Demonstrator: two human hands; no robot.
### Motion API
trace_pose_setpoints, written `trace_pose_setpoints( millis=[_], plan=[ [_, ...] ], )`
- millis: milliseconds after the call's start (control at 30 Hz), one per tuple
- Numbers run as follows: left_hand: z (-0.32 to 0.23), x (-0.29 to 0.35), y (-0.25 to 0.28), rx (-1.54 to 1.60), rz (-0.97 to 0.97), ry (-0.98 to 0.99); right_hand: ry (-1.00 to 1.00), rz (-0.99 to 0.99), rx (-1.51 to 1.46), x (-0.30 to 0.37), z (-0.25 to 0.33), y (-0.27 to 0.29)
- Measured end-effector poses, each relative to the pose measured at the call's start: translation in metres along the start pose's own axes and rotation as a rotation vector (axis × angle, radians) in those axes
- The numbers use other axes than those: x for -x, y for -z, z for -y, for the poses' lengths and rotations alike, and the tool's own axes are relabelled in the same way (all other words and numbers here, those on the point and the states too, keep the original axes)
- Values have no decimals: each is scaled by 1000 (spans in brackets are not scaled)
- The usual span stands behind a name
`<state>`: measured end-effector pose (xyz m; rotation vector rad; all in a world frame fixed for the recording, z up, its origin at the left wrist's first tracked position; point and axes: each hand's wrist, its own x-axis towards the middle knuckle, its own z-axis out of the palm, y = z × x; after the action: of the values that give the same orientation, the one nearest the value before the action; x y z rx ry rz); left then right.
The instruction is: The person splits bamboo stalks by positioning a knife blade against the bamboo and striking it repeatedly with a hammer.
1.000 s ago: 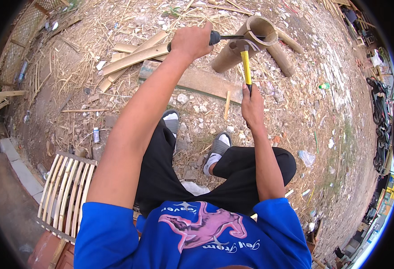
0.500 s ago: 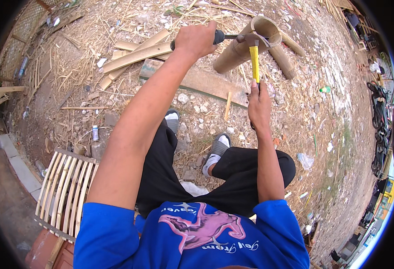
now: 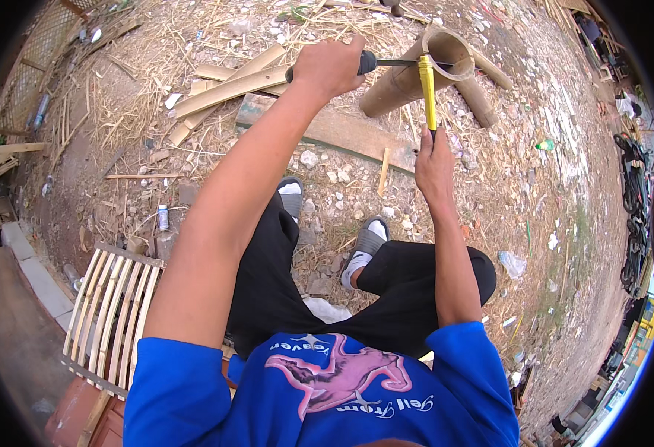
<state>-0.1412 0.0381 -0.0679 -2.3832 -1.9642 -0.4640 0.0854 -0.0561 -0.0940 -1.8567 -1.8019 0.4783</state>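
My left hand [image 3: 330,67] is wrapped round the black handle of a knife [image 3: 395,62]. Its narrow dark blade points right and lies across the open top of a thick bamboo tube [image 3: 391,95], which stands tilted. In my right hand [image 3: 435,165] is a hammer [image 3: 427,93] with a yellow shaft and a black grip. The shaft's upper end is over the blade, in front of the tube's mouth. I cannot make out the hammer's head clearly, nor whether it touches the blade.
Beneath the tube's lower end lies a wooden plank [image 3: 327,132]. Split bamboo strips [image 3: 230,91] are piled at its left. A slatted bamboo rack [image 3: 111,316] stands at lower left. Straw, stones and scraps litter the ground, with a spray can [image 3: 163,217] and a plastic bag [image 3: 512,264] among them.
The hammer has shifted, and its head, plain to see against the tube's rim before, is now hard to make out. My left hand keeps the knife across the tube. The whole view has shifted slightly.
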Motion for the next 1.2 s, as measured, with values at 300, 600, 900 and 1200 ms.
trace_pose_setpoints(
  millis=[300,600,900,1200],
  plan=[
    [11,4,18,2,19,14,1,-142,-511,-6,45,53],
    [6,-11,34,1,63,21,-147,2,-479,18,4,30],
    [-55,-55,59,21,125,53,87,-27,-102,-68,9,122],
    [-89,-228,-10,-91,111,-7,503,-435,314,-330,-32,95]
  ],
)
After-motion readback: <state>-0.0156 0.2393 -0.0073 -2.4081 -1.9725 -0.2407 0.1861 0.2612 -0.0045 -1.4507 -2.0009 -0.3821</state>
